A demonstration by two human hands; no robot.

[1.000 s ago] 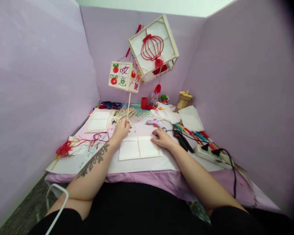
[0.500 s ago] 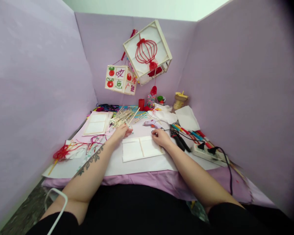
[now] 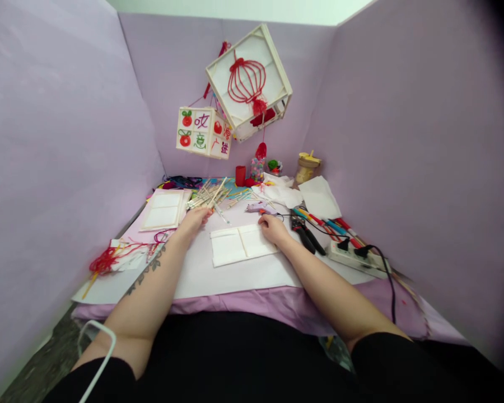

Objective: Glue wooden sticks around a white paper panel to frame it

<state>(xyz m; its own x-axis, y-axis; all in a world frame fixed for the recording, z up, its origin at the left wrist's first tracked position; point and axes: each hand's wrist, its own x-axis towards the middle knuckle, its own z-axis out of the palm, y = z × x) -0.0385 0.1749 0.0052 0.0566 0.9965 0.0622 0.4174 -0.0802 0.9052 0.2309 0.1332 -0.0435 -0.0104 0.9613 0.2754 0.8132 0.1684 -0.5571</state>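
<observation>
A white paper panel with thin wooden strips (image 3: pixel 227 249) lies flat on the table's middle. My right hand (image 3: pixel 273 229) rests on its upper right corner, fingers curled together; what they hold, if anything, is hidden. My left hand (image 3: pixel 198 217) is up and left of the panel, closed on a thin wooden stick (image 3: pixel 218 191) that points up and away. Behind that hand lies a loose pile of sticks (image 3: pixel 199 198). A pale purple glue gun (image 3: pixel 260 207) sits just beyond my right hand.
Another framed panel (image 3: pixel 162 211) lies at the left, with red yarn (image 3: pixel 105 261) nearer. Black-handled pliers (image 3: pixel 306 235), a power strip (image 3: pixel 357 260) and marker-like rods are at the right. Two paper lanterns (image 3: pixel 252 84) hang at the back, near a lidded cup (image 3: pixel 307 168).
My left hand has moved left and slightly away with the stick, toward the pile. My right hand has stayed at the panel's corner. The view has shifted slightly.
</observation>
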